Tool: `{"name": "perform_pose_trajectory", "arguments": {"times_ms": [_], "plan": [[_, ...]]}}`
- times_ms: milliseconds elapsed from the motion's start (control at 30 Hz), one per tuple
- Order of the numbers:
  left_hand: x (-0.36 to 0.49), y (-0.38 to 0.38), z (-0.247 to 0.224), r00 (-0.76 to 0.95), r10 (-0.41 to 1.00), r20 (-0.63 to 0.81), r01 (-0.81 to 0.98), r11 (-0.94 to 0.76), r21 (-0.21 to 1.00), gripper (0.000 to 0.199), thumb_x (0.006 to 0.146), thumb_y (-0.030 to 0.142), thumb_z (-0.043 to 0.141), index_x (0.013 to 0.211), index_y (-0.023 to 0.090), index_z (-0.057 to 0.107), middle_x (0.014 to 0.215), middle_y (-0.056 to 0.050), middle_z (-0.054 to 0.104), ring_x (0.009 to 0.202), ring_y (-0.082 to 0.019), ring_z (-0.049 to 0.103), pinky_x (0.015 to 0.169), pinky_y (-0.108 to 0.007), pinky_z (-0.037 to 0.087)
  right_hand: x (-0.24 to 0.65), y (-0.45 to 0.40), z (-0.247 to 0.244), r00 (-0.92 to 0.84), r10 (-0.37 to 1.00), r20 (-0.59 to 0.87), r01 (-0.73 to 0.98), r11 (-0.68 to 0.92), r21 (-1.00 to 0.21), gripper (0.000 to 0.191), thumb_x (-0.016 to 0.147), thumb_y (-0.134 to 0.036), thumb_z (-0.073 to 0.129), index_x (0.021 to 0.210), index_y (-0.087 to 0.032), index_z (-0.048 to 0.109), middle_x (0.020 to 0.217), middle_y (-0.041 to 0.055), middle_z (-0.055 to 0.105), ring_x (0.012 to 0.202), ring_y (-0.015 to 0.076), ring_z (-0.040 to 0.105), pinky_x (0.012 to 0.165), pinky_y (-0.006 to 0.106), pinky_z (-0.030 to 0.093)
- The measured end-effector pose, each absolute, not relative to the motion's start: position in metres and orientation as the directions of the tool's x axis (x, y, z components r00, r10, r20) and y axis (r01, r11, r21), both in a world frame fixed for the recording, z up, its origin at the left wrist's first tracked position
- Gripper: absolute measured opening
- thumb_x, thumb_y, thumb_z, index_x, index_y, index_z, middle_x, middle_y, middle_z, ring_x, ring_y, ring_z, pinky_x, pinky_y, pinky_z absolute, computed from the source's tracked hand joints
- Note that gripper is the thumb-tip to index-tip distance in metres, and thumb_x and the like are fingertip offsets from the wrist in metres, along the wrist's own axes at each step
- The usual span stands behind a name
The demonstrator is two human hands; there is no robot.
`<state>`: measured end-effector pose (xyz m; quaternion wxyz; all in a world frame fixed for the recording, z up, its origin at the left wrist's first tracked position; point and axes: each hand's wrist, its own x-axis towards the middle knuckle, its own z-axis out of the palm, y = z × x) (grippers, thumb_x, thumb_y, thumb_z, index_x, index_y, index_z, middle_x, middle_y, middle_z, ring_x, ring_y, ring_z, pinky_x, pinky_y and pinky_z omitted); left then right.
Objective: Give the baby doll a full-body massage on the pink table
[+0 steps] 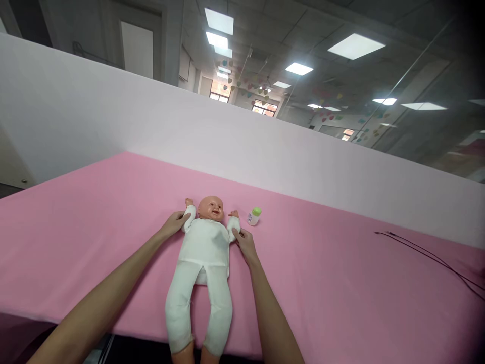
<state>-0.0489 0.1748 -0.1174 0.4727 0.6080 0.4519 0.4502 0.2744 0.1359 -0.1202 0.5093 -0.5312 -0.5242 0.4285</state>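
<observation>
A baby doll (204, 242) in white cloth lies face up on a pink-covered table (322, 283), its head toward the far wall and its legs toward me. Both of its arms are bent upward beside the head. My left hand (175, 224) is closed around the doll's arm on the left side. On the other side, my right hand (245, 243) pinches the doll's arm near the elbow. Just right of the doll's raised hand stands a small white bottle (254, 216) with a green cap, touched by neither hand.
Thin black cables (428, 252) lie on the table at the right. A low white partition (227, 141) runs along the table's far edge, with glass above it. The near table edge passes under the doll's lower legs.
</observation>
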Motion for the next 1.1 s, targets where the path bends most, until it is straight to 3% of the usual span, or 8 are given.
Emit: {"name": "perform_pose_trajectory", "arguments": {"times_ms": [167,267,367,500,600,733,867,1100], "plan": [[-0.076,0.176,-0.113,0.411,0.899,0.150,-0.095,-0.122,0.988,0.037,0.070,0.043,0.088,0.096,0.018,0.082,0.113,-0.014,0.075,0.102,-0.030,0.068,0.086,-0.038,0.053,0.286,0.132,-0.119,-0.043,0.996,0.084,-0.104,0.079,-0.991,0.047,0.067,-0.042,0.090,0.108,-0.022,0.076,0.105,0.0055,0.074,0.090,0.0219,0.066,0.081,0.034,0.055],[-0.085,0.177,-0.115,0.554,0.815,0.169,-0.055,-0.167,0.984,0.006,0.065,0.026,0.083,0.068,0.021,0.082,0.120,-0.014,0.072,0.115,-0.034,0.066,0.098,-0.044,0.053,0.292,0.130,-0.121,-0.133,0.985,0.109,-0.049,0.103,-0.993,0.020,0.064,-0.033,0.085,0.080,-0.022,0.080,0.111,0.0077,0.073,0.106,0.0273,0.066,0.094,0.040,0.055],[-0.088,0.178,-0.118,0.610,0.772,0.178,-0.036,-0.196,0.980,0.009,0.061,0.018,0.074,0.055,0.023,0.077,0.117,-0.013,0.072,0.113,-0.031,0.067,0.102,-0.044,0.051,0.295,0.131,-0.125,-0.199,0.973,0.121,0.007,0.125,-0.992,0.011,0.063,-0.028,0.080,0.057,-0.021,0.074,0.105,0.0087,0.073,0.108,0.0275,0.067,0.100,0.040,0.052],[-0.084,0.175,-0.117,0.537,0.831,0.145,-0.040,-0.147,0.988,0.006,0.063,0.024,0.079,0.068,0.021,0.080,0.118,-0.013,0.072,0.112,-0.031,0.067,0.097,-0.041,0.053,0.293,0.133,-0.128,-0.084,0.991,0.106,-0.067,0.100,-0.993,0.016,0.060,-0.026,0.082,0.076,-0.022,0.082,0.110,0.0077,0.074,0.106,0.0261,0.067,0.097,0.039,0.053],[-0.073,0.174,-0.117,0.359,0.926,0.116,-0.065,-0.099,0.993,0.034,0.069,0.042,0.085,0.091,0.017,0.079,0.101,-0.012,0.074,0.089,-0.025,0.067,0.078,-0.035,0.052,0.288,0.133,-0.128,0.001,0.998,0.067,-0.082,0.067,-0.994,0.032,0.063,-0.033,0.086,0.091,-0.020,0.082,0.092,0.0063,0.075,0.085,0.0224,0.065,0.079,0.034,0.053],[-0.052,0.175,-0.123,0.167,0.978,0.122,-0.068,-0.112,0.991,0.050,0.075,0.063,0.079,0.087,0.015,0.069,0.073,-0.002,0.063,0.062,-0.014,0.051,0.060,-0.028,0.038,0.278,0.134,-0.127,0.079,0.993,0.087,0.008,0.086,-0.996,0.043,0.075,-0.055,0.084,0.067,-0.016,0.069,0.058,-0.0024,0.052,0.057,0.0119,0.040,0.056,0.026,0.032],[-0.040,0.176,-0.130,0.044,0.993,0.107,0.071,-0.110,0.991,0.055,0.082,0.071,0.065,0.072,0.018,0.058,0.061,0.003,0.049,0.054,-0.012,0.040,0.054,-0.027,0.027,0.271,0.136,-0.128,0.155,0.979,0.130,0.142,0.109,-0.984,0.055,0.077,-0.064,0.081,0.060,-0.016,0.060,0.057,-0.0031,0.047,0.059,0.0114,0.037,0.056,0.026,0.026],[-0.057,0.176,-0.119,0.258,0.954,0.151,-0.149,-0.115,0.982,0.053,0.073,0.048,0.085,0.114,0.016,0.075,0.098,-0.007,0.074,0.081,-0.020,0.063,0.070,-0.029,0.045,0.286,0.134,-0.127,-0.004,0.999,0.043,-0.121,0.042,-0.992,0.038,0.069,-0.047,0.091,0.089,-0.017,0.081,0.085,0.0050,0.074,0.078,0.0202,0.062,0.075,0.032,0.050]]}}
